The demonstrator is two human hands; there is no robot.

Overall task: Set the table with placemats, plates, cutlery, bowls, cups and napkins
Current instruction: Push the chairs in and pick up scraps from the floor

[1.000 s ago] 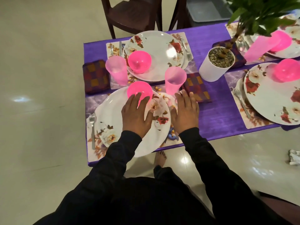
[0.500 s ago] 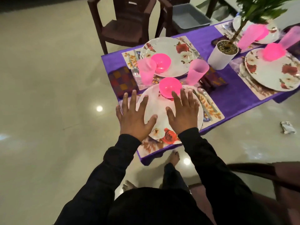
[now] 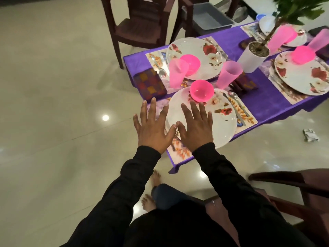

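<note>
Checking the near setting: both hands hover spread and flat over the table's near corner, so the step in hand reads as a last look rather than a placing.
Left hand point(image 3: 152, 130): fingers fanned wide, palm down, holding nothing; it hangs past the near plate's left rim.
Right hand point(image 3: 195, 128): likewise splayed and empty, over the near plate's left half; whether it touches the plate cannot be told.
Near plate point(image 3: 219, 125): white with flowers, lying on a floral placemat point(image 3: 179, 148) whose corner runs over the table's near edge.
Near bowl point(image 3: 201, 90): bright pink, seated on the plate's far part.
Spoon point(image 3: 237, 104): on the placemat just right of the plate, beside a knife.
Cup point(image 3: 228, 74): pale pink, upright, just beyond the plate on its right.
Left napkin point(image 3: 149, 84): checked, folded, at the table's left edge.
Right napkin point(image 3: 244, 83): same pattern, behind the cup.
Far-left setting: second plate point(image 3: 195, 57) with bowl and another cup point(image 3: 177, 73), by the far left corner.
Potted plant point(image 3: 252, 57): white pot mid-table.
Right settings: more plates, bowls and cups toward the right edge, blurred.
Advice: probably little is left; nudge the overhanging placemat inward with flat palms, slowly, so the bowl does not slide and the cup stays standing.
</note>
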